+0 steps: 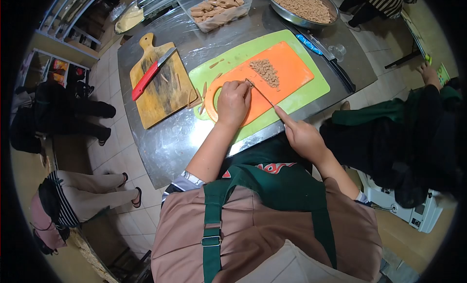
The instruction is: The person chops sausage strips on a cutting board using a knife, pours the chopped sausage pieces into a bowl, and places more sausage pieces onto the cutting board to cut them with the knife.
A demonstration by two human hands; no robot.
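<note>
My right hand [304, 139] is wrapped round the handle of a knife [261, 93], its blade pointing up and left over the orange cutting board [292, 69]. Beside the blade's tip, my left hand [234, 102] has its fingers bent together over the board's handle end; what they hold is too small to make out. A heap of small brown diced pieces [265, 73] lies on the orange board just beyond the blade. Under it is a larger green board [318, 83], with a few brown strips [203, 105] near its left end.
Left is a wooden board [165, 98] bearing a red-handled knife [146, 81]. At the back stand a plastic tub [228, 20] of brown pieces and a metal bowl [311, 25] of diced pieces. Black-handled [342, 76] and blue-handled [309, 44] knives lie right. People stand on both sides.
</note>
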